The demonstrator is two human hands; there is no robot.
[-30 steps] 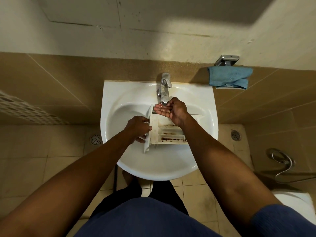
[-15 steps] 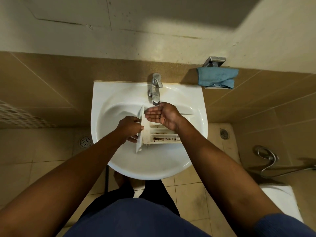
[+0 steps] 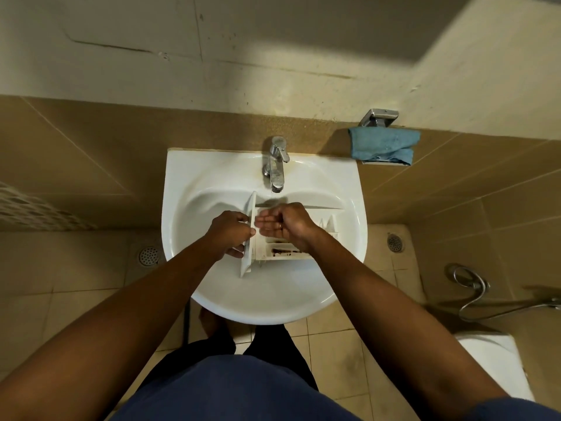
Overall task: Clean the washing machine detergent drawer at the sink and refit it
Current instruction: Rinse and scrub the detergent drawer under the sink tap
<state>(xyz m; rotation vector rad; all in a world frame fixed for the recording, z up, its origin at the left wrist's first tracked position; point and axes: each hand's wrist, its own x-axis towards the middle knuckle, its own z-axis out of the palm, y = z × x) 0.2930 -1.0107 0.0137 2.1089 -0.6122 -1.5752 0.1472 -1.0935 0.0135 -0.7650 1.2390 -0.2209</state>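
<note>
The white detergent drawer (image 3: 282, 252) lies across the white sink (image 3: 209, 177), front panel to the left, with dark brown grime in its near compartment. My left hand (image 3: 229, 230) grips the front panel from the left side. Palm up and cupped, my right hand (image 3: 280, 223) hovers over the drawer's compartments just below the chrome tap (image 3: 276, 165); its fingers are loosely bent and hold nothing. I cannot tell whether water runs.
A blue cloth (image 3: 384, 145) hangs on a metal holder on the tiled wall to the right. Floor drains (image 3: 148, 256) sit either side of the sink. A chrome hose (image 3: 473, 287) and a white toilet edge (image 3: 491, 363) are at right.
My right hand has come down from under the tap spout to just over the drawer, nearer my left hand. The view shifted slightly; my left hand keeps its grip.
</note>
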